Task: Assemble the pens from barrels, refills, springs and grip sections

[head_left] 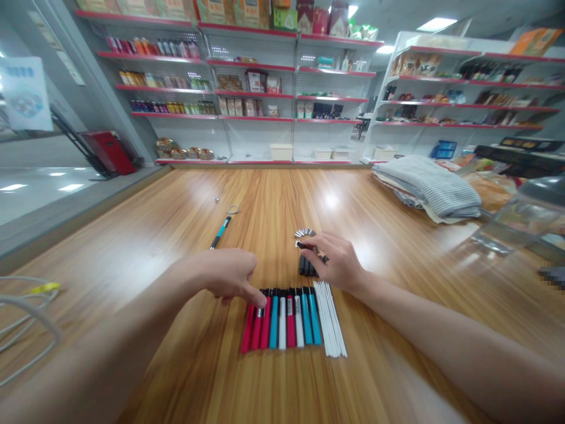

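My left hand [233, 274] is over the left end of a row of red, blue and white pen barrels [282, 324]. Its thumb reaches the top of a red barrel, apart from the loosely bent fingers, which are partly hidden. My right hand [338, 259] pinches a small black pen part [301, 245] between thumb and fingertips. Below that hand lie several black pen grips [306, 265], partly covered by it. Small silver metal tips [304, 233] form an arc just beyond. Thin white refills [329, 321] lie side by side at the row's right end.
Farther back on the wooden table [273, 194] are a blue and black pen [220, 232], a metal ring [233, 209] and a tiny silver piece [216, 199]. Folded cloths [428, 185] and a clear container [521, 212] are at right, a white cable [26, 318] at left. Stocked shelves [251, 94] stand behind.
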`<state>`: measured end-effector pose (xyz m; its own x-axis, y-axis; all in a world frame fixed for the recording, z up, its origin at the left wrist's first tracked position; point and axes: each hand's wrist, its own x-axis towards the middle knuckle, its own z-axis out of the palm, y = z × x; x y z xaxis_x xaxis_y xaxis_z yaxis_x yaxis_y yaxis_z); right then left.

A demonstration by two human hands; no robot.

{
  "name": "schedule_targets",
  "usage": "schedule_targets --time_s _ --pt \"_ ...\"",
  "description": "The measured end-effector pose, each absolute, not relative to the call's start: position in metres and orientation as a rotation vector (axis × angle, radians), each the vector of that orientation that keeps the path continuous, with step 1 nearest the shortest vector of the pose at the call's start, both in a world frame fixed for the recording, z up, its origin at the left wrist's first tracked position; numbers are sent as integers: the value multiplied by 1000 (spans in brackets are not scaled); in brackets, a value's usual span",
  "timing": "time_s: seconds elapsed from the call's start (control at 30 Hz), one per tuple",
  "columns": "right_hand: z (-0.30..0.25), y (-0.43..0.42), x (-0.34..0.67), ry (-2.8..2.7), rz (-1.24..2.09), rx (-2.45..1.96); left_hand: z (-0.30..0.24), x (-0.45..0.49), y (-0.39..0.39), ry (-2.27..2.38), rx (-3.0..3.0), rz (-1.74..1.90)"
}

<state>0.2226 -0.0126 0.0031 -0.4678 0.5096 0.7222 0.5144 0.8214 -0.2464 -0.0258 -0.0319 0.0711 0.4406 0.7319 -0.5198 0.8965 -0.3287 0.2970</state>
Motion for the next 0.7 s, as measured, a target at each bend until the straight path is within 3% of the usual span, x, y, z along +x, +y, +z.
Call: schedule_targets --time_s 0.3,0.57,0.7 --pt "2 -13 223 -2138 32 -758 65 -27 -28 1496 2083 -468" --pt "2 -8 225 -1996 67 -897 65 -33 -24 1350 1912 -584" --pt "2 -7 226 -1920 124 -947 67 -36 -22 1338 1883 -487"
